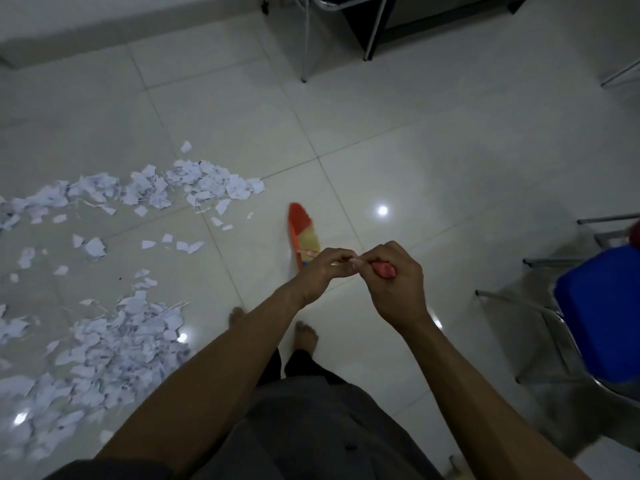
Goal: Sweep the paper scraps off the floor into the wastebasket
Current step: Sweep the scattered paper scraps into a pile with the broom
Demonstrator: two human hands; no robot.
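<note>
Both my hands grip a broom seen almost end-on. My right hand point(394, 282) is closed around the pink end of its handle. My left hand point(323, 268) holds the handle just below. The broom head point(302, 230), orange with yellowish bristles, rests on the white tiled floor ahead of my bare feet. White paper scraps lie to the left: a long band point(194, 185) across the middle left and a thick pile point(114, 344) at the lower left. The broom head is right of the scraps, apart from them. No wastebasket is in view.
A chair with a blue seat point(602, 317) and metal legs stands close on the right. Dark furniture with metal legs point(370, 29) stands at the back. A wall base point(104, 26) runs along the far left. My feet point(304, 336) stand beside the lower pile.
</note>
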